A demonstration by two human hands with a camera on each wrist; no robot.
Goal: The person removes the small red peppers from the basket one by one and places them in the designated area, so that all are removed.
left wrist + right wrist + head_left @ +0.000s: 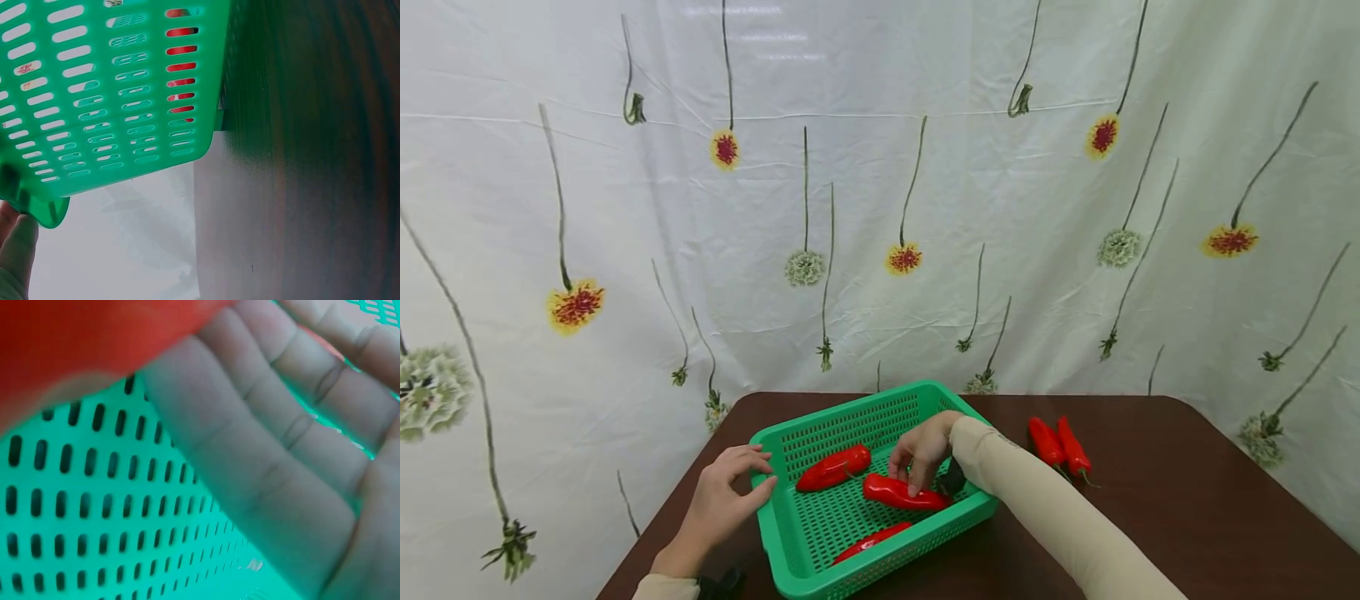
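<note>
A green plastic basket point(880, 560) with slotted walls stands on the dark table. Inside it my right hand point(925, 450) pinches a glossy long red pepper point(895, 492) between thumb and fingers; the right wrist view shows this pepper point(94, 337) close up and blurred. A second red pepper point(835, 468) lies near the basket's back left, and a third point(872, 540) is partly hidden by the front wall. At the left rim is my left hand point(722, 496), fingers and thumb extended and spread. A digit point(19, 250) touches the rim lip in the left wrist view.
Two more red peppers lie on the table to the right of the basket, one point(1045, 440) beside the other point(1073, 448). Behind the dark brown table point(1157, 500) hangs a pale curtain point(880, 317) printed with flowers.
</note>
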